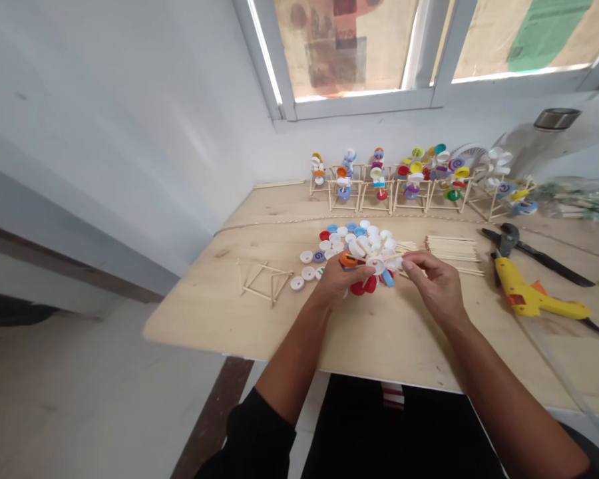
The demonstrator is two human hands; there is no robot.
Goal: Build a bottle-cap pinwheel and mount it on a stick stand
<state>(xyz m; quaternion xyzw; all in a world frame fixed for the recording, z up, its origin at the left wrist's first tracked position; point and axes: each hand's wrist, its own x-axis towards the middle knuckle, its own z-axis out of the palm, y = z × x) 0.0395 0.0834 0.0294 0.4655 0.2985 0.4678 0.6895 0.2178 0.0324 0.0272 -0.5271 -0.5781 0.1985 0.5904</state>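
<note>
Over the table, my left hand [337, 279] grips a small wheel of wooden sticks and bottle caps [376, 266], with a white cap at its front. My right hand [434, 283] is closed in a pinch at the wheel's right side, on a whitish cap [395, 263] partly hidden by the fingers. Behind and beneath the wheel lies a spread of loose bottle caps [308, 273], mostly white with some blue and red. Left of my hands stands a small open frame of sticks [264, 283].
Several finished stick frames with cap wheels [378, 183] line the wall. A stack of sticks [452, 249] lies right of the caps. Further right are a yellow glue gun [529, 296] with its cord and black-handled pliers [509, 243]. A clear bottle [534, 143] stands at the back.
</note>
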